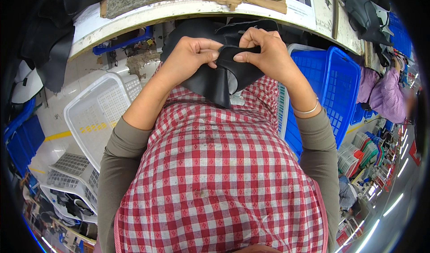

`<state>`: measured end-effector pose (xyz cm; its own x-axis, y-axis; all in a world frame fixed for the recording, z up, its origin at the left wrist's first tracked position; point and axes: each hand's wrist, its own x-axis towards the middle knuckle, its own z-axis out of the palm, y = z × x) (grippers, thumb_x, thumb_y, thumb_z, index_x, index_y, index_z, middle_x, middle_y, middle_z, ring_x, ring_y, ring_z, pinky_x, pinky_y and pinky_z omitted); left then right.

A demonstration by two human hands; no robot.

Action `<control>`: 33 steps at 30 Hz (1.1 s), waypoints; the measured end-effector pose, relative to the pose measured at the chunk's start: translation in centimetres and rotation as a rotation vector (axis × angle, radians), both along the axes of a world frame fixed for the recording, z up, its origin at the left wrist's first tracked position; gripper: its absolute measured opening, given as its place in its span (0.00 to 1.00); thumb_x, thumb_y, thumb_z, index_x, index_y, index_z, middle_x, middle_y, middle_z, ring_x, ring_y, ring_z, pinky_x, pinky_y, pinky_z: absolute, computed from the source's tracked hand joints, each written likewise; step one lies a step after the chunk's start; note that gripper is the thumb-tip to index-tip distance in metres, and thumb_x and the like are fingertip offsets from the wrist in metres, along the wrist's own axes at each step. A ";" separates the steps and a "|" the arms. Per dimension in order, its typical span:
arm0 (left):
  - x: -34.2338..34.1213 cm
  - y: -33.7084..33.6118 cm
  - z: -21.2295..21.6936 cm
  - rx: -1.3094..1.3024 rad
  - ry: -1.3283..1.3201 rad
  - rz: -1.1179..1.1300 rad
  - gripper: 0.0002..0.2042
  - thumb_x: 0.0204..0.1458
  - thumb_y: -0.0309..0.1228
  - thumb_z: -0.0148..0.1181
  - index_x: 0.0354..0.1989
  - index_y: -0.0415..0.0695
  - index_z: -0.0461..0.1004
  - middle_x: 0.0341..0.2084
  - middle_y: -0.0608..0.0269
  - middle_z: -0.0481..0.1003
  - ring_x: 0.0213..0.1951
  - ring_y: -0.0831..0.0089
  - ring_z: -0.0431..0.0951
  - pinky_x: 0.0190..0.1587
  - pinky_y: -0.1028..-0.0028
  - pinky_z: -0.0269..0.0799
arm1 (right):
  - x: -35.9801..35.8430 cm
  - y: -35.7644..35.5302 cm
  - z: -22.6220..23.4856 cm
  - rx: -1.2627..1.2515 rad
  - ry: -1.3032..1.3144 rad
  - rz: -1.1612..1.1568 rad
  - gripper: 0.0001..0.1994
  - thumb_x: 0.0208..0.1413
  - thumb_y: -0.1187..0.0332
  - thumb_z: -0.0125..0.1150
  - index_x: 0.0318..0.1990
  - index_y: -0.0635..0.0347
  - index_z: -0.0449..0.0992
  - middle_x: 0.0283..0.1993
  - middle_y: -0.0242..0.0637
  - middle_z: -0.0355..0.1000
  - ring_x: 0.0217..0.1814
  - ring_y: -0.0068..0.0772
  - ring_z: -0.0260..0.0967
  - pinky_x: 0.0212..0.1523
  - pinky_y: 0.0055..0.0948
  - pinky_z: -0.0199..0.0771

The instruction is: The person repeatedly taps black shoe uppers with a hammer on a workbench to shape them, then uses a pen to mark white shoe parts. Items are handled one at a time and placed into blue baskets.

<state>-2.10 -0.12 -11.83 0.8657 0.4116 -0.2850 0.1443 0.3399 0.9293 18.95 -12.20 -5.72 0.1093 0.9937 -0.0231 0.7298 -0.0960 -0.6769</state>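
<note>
Crowded workshop floor fills the view, with a pale curved workbench edge (pixel 179 12) arching across the top and baskets standing on either side of the person. At the centre, a black, floppy, stitched leather piece (pixel 215 80) hangs in front of the person's chest, just below the bench edge, its upper rim folded between both hands and its lower part drooping over a red-and-white checked apron (pixel 215 172). The left hand (pixel 190 56) is closed on the piece's upper left edge, thumb pressing the fold against curled fingers. The right hand (pixel 264 51) pinches the same rim from the other side, thumb and fingertips tight on the leather, so the two hands nearly touch across the fold. A thin silver bangle (pixel 307 111) circles the right wrist, and olive-grey long sleeves (pixel 118 154) cover both upper arms. Just above the grip, more black leather lies under the bench lip. Left of the grip and lower, a white plastic lattice basket (pixel 96 114) stands tilted on the floor, with further white baskets stacked below it. Right of the grip, a blue plastic lattice basket (pixel 333 82) stands close beside the right forearm. Farther right, well apart from the hands, another person's pink sleeve (pixel 385 94) shows near a pile of dark material on the bench.
</note>
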 end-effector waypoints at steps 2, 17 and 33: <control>0.0 0.0 0.0 -0.010 -0.015 0.001 0.11 0.60 0.22 0.63 0.50 0.33 0.82 0.36 0.61 0.83 0.34 0.77 0.81 0.42 0.75 0.79 | 0.1 0.0 -0.1 0.013 -0.025 0.008 0.14 0.43 0.68 0.81 0.30 0.58 0.76 0.24 0.32 0.74 0.27 0.30 0.70 0.37 0.29 0.65; -0.3 -1.3 1.0 -0.097 -0.052 0.067 0.12 0.62 0.24 0.62 0.52 0.33 0.81 0.37 0.62 0.83 0.35 0.78 0.79 0.42 0.76 0.77 | -1.0 -0.4 0.9 -0.026 -0.237 0.029 0.14 0.44 0.63 0.79 0.33 0.53 0.77 0.29 0.27 0.74 0.36 0.33 0.68 0.45 0.33 0.62; -1.4 -1.7 2.3 0.068 0.026 0.153 0.12 0.53 0.23 0.71 0.46 0.33 0.83 0.34 0.64 0.83 0.35 0.82 0.79 0.42 0.79 0.75 | -0.2 -5.4 0.8 -0.126 0.164 -0.337 0.24 0.51 0.62 0.78 0.51 0.67 0.78 0.41 0.52 0.80 0.40 0.48 0.80 0.43 0.37 0.79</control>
